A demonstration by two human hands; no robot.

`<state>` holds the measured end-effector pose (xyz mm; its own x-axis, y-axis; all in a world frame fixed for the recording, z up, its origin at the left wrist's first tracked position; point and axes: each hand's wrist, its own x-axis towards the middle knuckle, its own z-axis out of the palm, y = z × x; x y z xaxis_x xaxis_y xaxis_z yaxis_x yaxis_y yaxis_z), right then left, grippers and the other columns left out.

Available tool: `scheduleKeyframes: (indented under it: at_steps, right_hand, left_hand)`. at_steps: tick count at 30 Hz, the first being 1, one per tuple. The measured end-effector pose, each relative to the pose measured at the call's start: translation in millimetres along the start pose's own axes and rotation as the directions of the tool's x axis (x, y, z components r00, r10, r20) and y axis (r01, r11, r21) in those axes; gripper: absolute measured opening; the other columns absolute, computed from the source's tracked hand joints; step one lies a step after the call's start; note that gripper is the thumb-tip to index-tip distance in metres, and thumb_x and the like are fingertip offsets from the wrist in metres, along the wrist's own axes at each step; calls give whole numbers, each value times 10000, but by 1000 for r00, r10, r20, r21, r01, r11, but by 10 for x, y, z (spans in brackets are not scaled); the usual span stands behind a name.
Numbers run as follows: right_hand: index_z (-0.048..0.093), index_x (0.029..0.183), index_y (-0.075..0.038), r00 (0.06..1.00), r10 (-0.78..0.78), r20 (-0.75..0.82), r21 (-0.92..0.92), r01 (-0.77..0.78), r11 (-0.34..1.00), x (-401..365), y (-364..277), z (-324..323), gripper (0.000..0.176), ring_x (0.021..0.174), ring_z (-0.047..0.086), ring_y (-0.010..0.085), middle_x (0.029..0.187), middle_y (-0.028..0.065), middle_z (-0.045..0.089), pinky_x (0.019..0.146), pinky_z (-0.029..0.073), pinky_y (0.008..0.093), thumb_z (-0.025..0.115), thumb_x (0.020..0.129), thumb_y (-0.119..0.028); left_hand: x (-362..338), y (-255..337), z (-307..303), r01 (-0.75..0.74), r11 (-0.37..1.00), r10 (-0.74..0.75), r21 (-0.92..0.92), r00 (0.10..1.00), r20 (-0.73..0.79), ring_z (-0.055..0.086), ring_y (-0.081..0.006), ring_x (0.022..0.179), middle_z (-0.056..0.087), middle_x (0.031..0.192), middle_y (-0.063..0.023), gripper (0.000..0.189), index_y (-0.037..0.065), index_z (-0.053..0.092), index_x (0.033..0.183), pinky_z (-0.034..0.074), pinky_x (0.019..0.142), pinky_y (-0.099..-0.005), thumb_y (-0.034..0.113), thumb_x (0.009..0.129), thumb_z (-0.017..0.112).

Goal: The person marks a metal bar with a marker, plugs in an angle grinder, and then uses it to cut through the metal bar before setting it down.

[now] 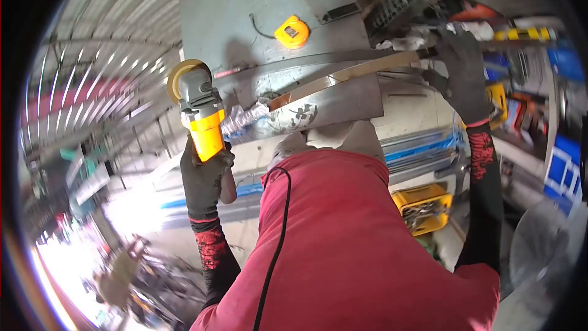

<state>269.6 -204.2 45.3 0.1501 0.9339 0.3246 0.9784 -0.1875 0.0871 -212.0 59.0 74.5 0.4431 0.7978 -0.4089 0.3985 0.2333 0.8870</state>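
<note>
My left hand, in a dark glove, is closed around the rear of a yellow angle grinder. The grinder points away from me, its round disc at the far end, left of the worktable. On the right, my gloved right hand is closed on a long flat metal bar. That bar slants across the table, its near-left end close to a crinkled silvery wrapped piece. My right palm and part of the grip are hidden.
On the grey metal worktable lie a yellow tape measure and a red marker-like stick. A yellow bin of metal parts sits below on the right. Cluttered shelves stand at far right, corrugated sheeting at left.
</note>
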Motion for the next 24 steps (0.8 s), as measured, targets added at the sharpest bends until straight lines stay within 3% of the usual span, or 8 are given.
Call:
scheduleKeyframes:
  at_steps: [2,9,14,16,20,21,22,24]
  right_hand:
    - [659,1409,-65,976,-133,171,172,104,980,234,161,-16,653,1311,585,438,1382,167,646,1133,448,568,873,837,-296]
    - [681,1346,-84,892,-430,141,476,320,819,504,686,353,517,974,717,431,1096,191,740,831,565,517,828,888,-273]
    - [696,1251,-69,786,-566,251,547,367,752,711,808,323,413,923,708,458,1027,200,730,778,560,517,800,915,-286]
    - [695,1283,-67,709,-550,441,573,249,781,782,835,260,430,944,722,447,1048,214,729,782,561,511,782,937,-307]
    - [669,1435,-72,624,-621,474,653,223,723,821,1013,382,501,959,741,418,1086,189,764,841,591,472,715,1012,-336]
    - [663,1440,-63,607,-673,422,707,245,664,842,1036,473,470,838,757,326,1001,133,782,765,612,425,690,1043,-314]
    - [663,1440,-63,592,-695,408,714,268,647,847,1071,508,470,838,757,326,1001,133,782,765,612,425,690,1043,-314]
    - [700,1183,-91,513,-654,556,733,69,677,897,1035,445,253,806,727,371,891,152,706,745,583,453,658,1013,-273]
  left_hand:
    - [-193,-90,208,55,983,-74,-174,992,-105,693,-179,808,707,969,-100,461,-16,605,1299,592,769,-333,21,843,665]
    - [-941,-329,1134,68,930,-208,-361,908,-364,693,-215,804,709,969,-117,476,-30,602,1304,592,749,-359,36,843,703]
    - [-1355,-531,1582,83,904,-266,-420,877,-400,686,-179,822,715,972,-104,474,-18,615,1278,571,752,-326,25,823,745]
    - [-1476,-626,1730,65,898,-268,-436,866,-422,685,-167,829,718,977,-89,466,-14,624,1262,574,757,-319,21,821,769]
    - [-1623,-653,2046,93,936,-261,-340,831,-492,672,-138,829,715,983,-60,429,-2,629,1215,566,752,-307,52,831,814]
    - [-1667,-636,2153,77,924,-268,-375,830,-488,663,-127,822,702,963,-46,401,14,627,1187,558,744,-305,62,837,817]
    - [-1706,-558,2258,103,932,-276,-348,824,-495,655,-125,800,690,942,-39,398,17,622,1177,551,723,-303,73,833,814]
    - [-1724,-580,2560,9,956,-184,-292,794,-580,650,-122,782,683,933,-30,403,12,623,1172,548,706,-300,92,827,814]
